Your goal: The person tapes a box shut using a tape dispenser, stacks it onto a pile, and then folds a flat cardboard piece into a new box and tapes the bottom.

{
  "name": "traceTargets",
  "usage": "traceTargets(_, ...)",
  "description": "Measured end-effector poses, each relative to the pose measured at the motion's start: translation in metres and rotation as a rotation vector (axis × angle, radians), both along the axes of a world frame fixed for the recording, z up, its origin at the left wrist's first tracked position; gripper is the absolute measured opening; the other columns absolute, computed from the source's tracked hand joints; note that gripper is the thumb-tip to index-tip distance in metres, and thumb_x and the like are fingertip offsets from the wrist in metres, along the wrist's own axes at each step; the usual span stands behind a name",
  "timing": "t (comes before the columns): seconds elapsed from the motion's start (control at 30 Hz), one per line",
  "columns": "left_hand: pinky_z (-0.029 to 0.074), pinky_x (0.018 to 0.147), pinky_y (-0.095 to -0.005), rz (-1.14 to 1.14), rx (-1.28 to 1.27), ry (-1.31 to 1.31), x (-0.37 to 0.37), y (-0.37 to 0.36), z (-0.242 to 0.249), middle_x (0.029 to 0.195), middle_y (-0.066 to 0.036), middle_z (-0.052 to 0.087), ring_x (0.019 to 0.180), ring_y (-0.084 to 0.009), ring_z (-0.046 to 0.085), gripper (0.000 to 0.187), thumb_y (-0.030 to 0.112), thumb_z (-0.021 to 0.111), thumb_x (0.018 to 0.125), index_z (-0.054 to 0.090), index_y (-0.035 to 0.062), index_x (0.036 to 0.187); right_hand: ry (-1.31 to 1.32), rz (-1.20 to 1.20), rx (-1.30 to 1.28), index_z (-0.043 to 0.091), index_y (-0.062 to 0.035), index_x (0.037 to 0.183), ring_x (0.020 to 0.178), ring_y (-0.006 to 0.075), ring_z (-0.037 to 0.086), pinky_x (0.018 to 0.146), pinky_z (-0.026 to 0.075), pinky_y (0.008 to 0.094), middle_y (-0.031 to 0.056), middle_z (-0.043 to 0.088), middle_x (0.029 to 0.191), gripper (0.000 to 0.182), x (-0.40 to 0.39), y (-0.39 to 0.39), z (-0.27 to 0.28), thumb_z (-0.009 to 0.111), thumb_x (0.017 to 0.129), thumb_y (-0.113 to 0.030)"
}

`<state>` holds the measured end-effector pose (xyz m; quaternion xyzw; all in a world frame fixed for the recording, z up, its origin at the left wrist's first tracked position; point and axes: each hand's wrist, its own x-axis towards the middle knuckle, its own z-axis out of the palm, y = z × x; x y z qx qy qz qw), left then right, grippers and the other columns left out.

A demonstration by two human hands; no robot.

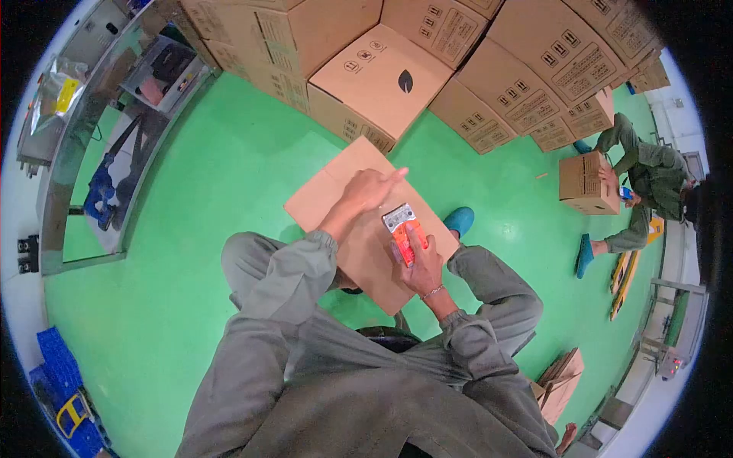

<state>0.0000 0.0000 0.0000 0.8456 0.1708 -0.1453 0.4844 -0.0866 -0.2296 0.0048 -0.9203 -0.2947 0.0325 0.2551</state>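
Well, a plain brown rectangular cardboard piece sits mid-frame above the lap. The left hand lies there unclenched, fingers outstretched. Just right, the right hand grasps a small orange-and-white rectangular pack. Seemingly, they're steadying and positioning; moving on calls for level cardboard and a secure hold.

From here I'm seeing the right hand hiding part of the orange object — and the top edge cutting off the stacked cartons.
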Motion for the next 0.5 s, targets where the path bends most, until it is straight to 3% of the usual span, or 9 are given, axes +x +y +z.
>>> traceTargets(0.03, 0.052, 0.065, -0.0387, -0.088, -0.116, 0.118, 0.006, -0.006, 0.003, 0.062, -0.016, 0.064, 0.062, -0.0289, 0.065, 0.072, 0.071, 0.053, 0.082, 0.072, 0.0019, 0.072, 0.026, -0.026, -0.003, 0.036, -0.0245, 0.148, 0.077, 0.0353, 0.056, 0.060, 0.051, 0.0452, 0.0161, 0.046, 0.095, 0.083, 0.003, -0.002, 0.004, 0.070, 0.072, -0.023)
traceTargets(0.07, 0.052, 0.065, -0.0387, -0.080, -0.118, 0.112, 0.011, -0.014, 0.007, 0.062, -0.016, 0.064, 0.062, -0.0289, 0.065, 0.072, 0.071, 0.053, 0.082, 0.072, 0.0019, 0.072, 0.043, -0.051, -0.004, 0.038, -0.0263, 0.146, 0.075, 0.0352, 0.056, 0.060, 0.051, 0.0446, 0.0154, 0.046, 0.094, 0.080, 0.009, -0.004, 0.007, 0.069, 0.073, -0.023)
traceTargets(0.13, 0.050, 0.061, -0.0386, -0.299, 0.089, -0.001, 0.024, -0.019, 0.026, 0.058, -0.014, 0.062, 0.059, -0.0261, 0.064, 0.068, 0.065, 0.058, 0.083, 0.069, 0.0010, 0.064, -0.025, -0.051, -0.050, 0.039, -0.0264, 0.146, 0.075, 0.0347, 0.056, 0.059, 0.051, 0.0443, 0.0151, 0.046, 0.093, 0.079, 0.027, -0.003, 0.010, 0.069, 0.073, -0.024)
traceTargets(0.27, 0.049, 0.059, -0.0414, -0.188, 0.004, -0.245, 0.015, -0.008, -0.022, 0.058, -0.016, 0.061, 0.055, -0.0278, 0.062, 0.061, 0.055, 0.061, 0.086, 0.065, 0.0000, 0.059, 0.005, 0.025, -0.110, 0.038, -0.0258, 0.146, 0.074, 0.0341, 0.057, 0.059, 0.051, 0.0441, 0.0154, 0.048, 0.093, 0.078, 0.026, 0.003, 0.024, 0.068, 0.075, -0.027)
traceTargets(0.33, 0.051, 0.063, -0.0470, 0.001, 0.190, -0.555, 0.019, 0.012, -0.047, 0.064, -0.020, 0.063, 0.062, -0.0373, 0.063, 0.054, 0.053, 0.060, 0.085, 0.069, 0.0031, 0.067, 0.044, 0.071, -0.168, 0.037, -0.0237, 0.146, 0.074, 0.0351, 0.058, 0.059, 0.051, 0.0450, 0.0174, 0.051, 0.094, 0.076, 0.036, 0.018, 0.050, 0.067, 0.077, -0.026)
traceTargets(0.4, 0.051, 0.064, -0.0480, 0.093, 0.413, -0.443, 0.029, 0.070, -0.044, 0.068, -0.019, 0.065, 0.063, -0.0380, 0.063, 0.047, 0.044, 0.059, 0.088, 0.070, 0.0031, 0.068, 0.104, 0.103, -0.234, 0.035, -0.0216, 0.146, 0.074, 0.0361, 0.060, 0.059, 0.051, 0.0460, 0.0195, 0.053, 0.096, 0.073, 0.041, 0.036, 0.065, 0.066, 0.080, -0.025)
traceTargets(0.43, 0.053, 0.067, -0.0487, 0.095, 0.354, -0.306, 0.032, 0.109, -0.028, 0.072, -0.019, 0.066, 0.070, -0.0382, 0.064, 0.045, 0.041, 0.058, 0.090, 0.070, 0.0039, 0.069, 0.129, 0.153, -0.302, 0.035, -0.0251, 0.147, 0.071, 0.0373, 0.061, 0.060, 0.052, 0.0465, 0.0198, 0.053, 0.095, 0.078, 0.044, 0.050, 0.066, 0.066, 0.075, -0.022)
traceTargets(0.5, 0.053, 0.068, -0.0483, 0.071, 0.569, -0.388, 0.041, 0.161, -0.042, 0.074, -0.020, 0.067, 0.075, -0.0398, 0.064, 0.047, 0.042, 0.057, 0.091, 0.070, 0.0036, 0.066, 0.151, 0.205, -0.378, 0.034, -0.0285, 0.147, 0.068, 0.0385, 0.062, 0.062, 0.054, 0.0470, 0.0201, 0.053, 0.095, 0.083, 0.057, 0.082, 0.064, 0.067, 0.071, -0.020)
